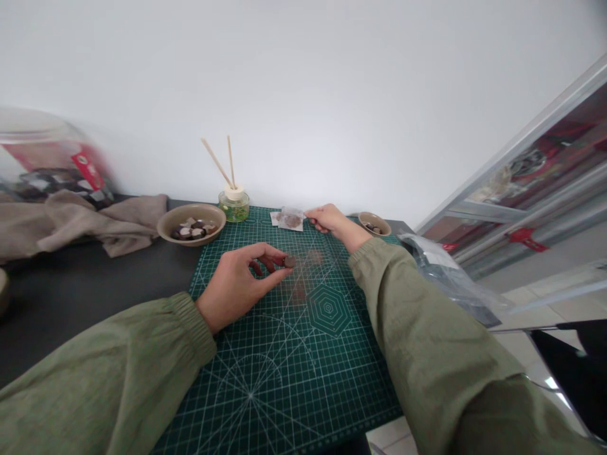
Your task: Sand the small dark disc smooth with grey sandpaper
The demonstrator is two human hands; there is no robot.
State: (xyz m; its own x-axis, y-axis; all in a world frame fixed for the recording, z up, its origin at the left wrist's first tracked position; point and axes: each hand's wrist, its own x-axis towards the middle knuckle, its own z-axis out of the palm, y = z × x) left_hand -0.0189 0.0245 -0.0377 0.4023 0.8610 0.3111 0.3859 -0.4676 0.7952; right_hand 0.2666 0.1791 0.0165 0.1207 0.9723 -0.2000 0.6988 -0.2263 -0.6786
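Between the thumb and fingers of my left hand (239,278) is a small dark, roundish piece (289,261), held above the green cutting mat (265,354). What kind of piece it is, I cannot make out. My right hand (332,222) reaches to the mat's far side and pinches the right edge of a small clear packet (291,218) with something brownish inside. Part of another pale packet (274,218) shows under its left side. A faint reddish blur lies over the mat just right of my left fingertips.
A tan bowl (164,222) of dark and pale pieces stands left, by a reed diffuser (234,203). Another small bowl (387,230) is beyond my right wrist. A brown cloth (95,221), a jar (35,136), a clear plastic bag (441,265) and a shelf unit (474,205) flank the mat.
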